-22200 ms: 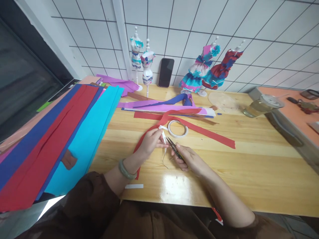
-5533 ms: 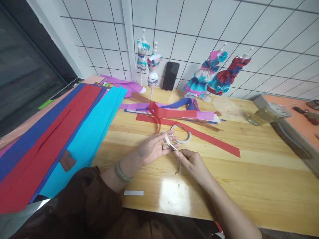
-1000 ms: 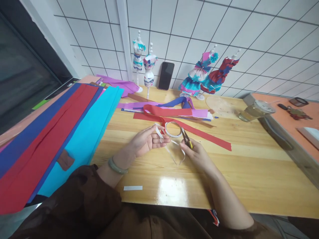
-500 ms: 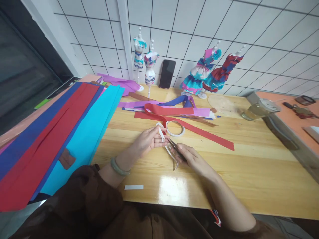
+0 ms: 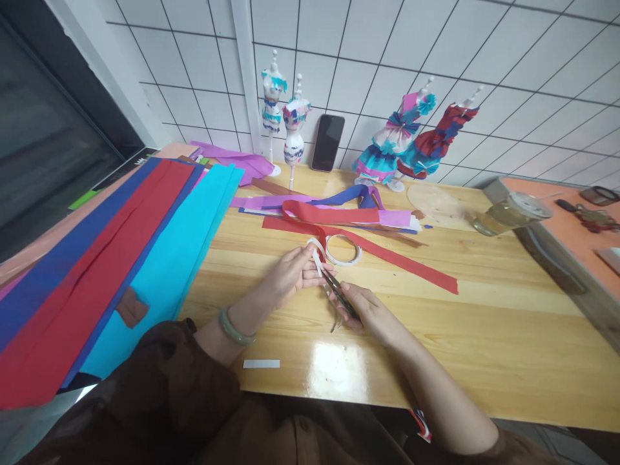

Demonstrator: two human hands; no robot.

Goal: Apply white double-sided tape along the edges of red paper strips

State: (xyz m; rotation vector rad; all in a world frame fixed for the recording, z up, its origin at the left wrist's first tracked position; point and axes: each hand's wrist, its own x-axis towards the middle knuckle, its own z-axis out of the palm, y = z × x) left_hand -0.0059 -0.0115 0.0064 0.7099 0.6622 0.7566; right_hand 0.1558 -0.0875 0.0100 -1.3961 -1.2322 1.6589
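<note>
My left hand (image 5: pixel 290 274), palm turned up, pinches a white tape strip (image 5: pixel 317 259) between thumb and fingers. In my right hand (image 5: pixel 365 307) are dark scissors (image 5: pixel 340 296), their tips touching or very near the strip by my left fingers. Below the scissors a thin pale end (image 5: pixel 335 323) shows, partly hidden by my right hand. Just beyond my hands a roll of white tape (image 5: pixel 345 263) lies flat on the table. Red crepe paper strips (image 5: pixel 411 263) pass behind it. A short white strip (image 5: pixel 261 364) lies near the table's front edge.
Large folded crepe sheets, including a turquoise one (image 5: pixel 179 258), cover the left side. Along the wall stand small white mannequins (image 5: pixel 293 139), a phone (image 5: pixel 328 143) and mannequins in paper dresses (image 5: pixel 382 155). A lidded cup (image 5: pixel 508 213) stands at right.
The scissors have shifted slightly up and left against the strip. The white length that hung below my hands shows much less now. The view has moved a little.
</note>
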